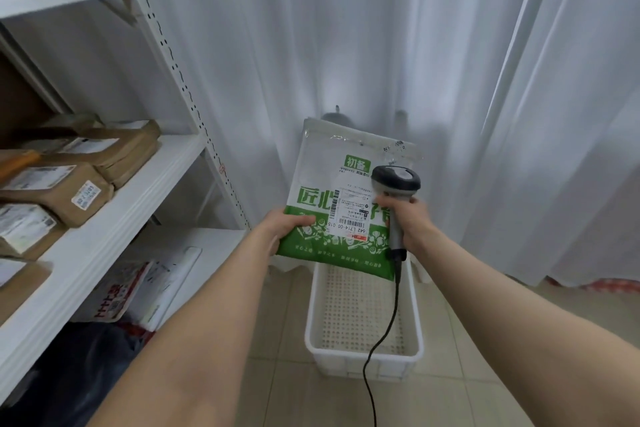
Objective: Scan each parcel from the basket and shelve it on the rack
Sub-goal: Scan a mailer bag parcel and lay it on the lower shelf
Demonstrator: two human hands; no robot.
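Just above the basket [363, 362], the left hand [287, 229] grips a green-and-white parcel [332, 184] while the right hand [408, 222] holds the scanner [395, 184] against its label [349, 210]

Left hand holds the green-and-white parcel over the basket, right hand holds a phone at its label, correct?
No: in the head view the right hand grips a corded scanner, not a phone, at the label of the parcel. The rest is right.

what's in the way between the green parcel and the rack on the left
Nothing visible: open air lies between the green parcel, held by the left hand, and the rack. The right hand holds the scanner. Brown parcels lie on the middle shelf, its front strip bare.
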